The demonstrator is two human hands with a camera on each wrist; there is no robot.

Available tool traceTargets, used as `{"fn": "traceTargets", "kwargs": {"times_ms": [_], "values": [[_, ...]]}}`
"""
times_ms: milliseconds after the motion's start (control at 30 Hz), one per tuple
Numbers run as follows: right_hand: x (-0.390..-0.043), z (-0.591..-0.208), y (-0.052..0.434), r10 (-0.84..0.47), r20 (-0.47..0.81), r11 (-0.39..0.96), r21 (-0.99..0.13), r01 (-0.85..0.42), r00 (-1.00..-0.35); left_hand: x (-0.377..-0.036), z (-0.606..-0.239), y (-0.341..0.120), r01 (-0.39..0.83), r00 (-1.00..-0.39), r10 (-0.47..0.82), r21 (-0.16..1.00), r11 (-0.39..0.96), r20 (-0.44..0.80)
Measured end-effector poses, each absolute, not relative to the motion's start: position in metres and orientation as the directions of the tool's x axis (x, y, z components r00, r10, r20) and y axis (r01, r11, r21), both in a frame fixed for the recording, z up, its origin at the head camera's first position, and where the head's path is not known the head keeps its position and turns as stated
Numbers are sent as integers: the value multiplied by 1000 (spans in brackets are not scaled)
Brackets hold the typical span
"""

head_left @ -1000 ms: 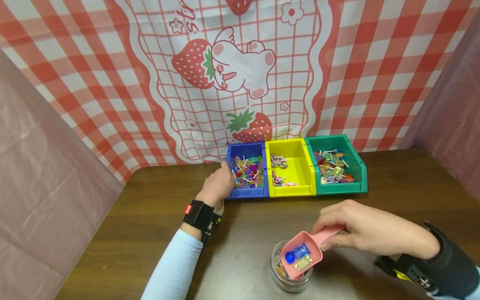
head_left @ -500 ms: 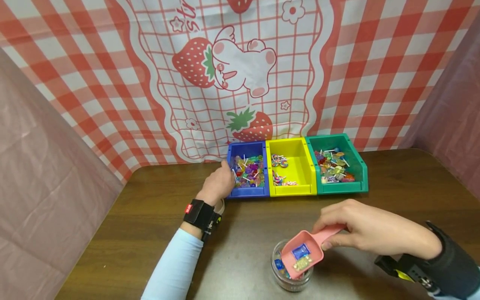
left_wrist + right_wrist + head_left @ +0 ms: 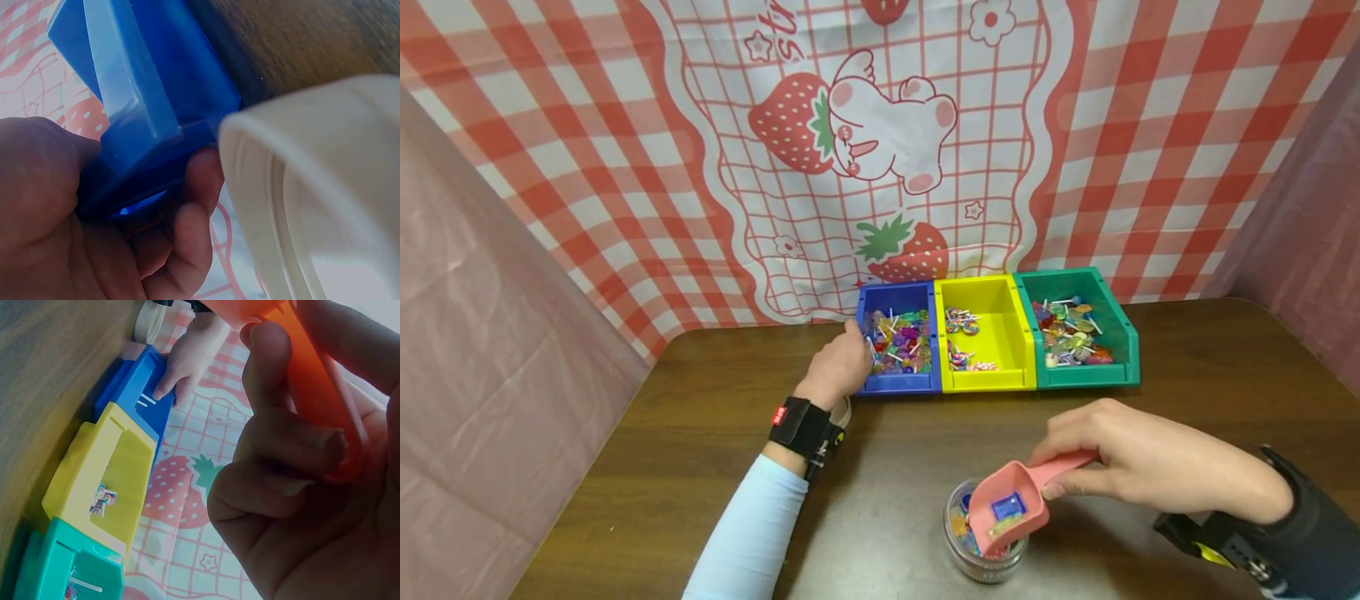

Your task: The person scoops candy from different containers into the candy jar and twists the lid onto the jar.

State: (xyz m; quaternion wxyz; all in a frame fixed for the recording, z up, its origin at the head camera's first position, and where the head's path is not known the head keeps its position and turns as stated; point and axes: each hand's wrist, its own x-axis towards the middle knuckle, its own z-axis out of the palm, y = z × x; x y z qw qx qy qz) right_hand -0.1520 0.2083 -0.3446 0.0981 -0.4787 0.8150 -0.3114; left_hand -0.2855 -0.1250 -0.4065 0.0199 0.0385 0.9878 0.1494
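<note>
Dark wood-grain table [image 3: 662, 433], red-and-white checked cloth [image 3: 1165, 125] with strawberry prints behind, pink drapes [image 3: 490, 350] at either side.

The pink scoop [image 3: 1011, 479] is being tipped further over the glass jar [image 3: 983, 572], its yellowish piece [image 3: 1006, 524] is being partly hidden, and the round blue piece is no longer being carried.

- The person's right hand [image 3: 1127, 458] holds a pink scoop [image 3: 987, 512], tilted over a clear jar [image 3: 985, 570].
- A blue piece [image 3: 1008, 506] lies in the scoop; colourful pieces show in the jar.
- The left hand [image 3: 837, 364] grips the side of a blue bin [image 3: 898, 383].
- A yellow bin [image 3: 988, 381] and a green bin [image 3: 1088, 376] adjoin it.
- Behind the brown table [image 3: 865, 492] hangs a checked cloth [image 3: 1150, 125].
</note>
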Motion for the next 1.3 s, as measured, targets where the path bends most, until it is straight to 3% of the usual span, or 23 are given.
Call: {"fn": "traceTargets", "kwargs": {"times_ms": [600,1300], "values": [[-150,-345,207,-831,203,344,-545,-765,-518,-288,-406,-123,31,-996,54,292,956,-72],[-143,-345,201,-831,321,274,-476,-836,-455,-287,-407,-126,82,-995,93,287,954,-25]]}}
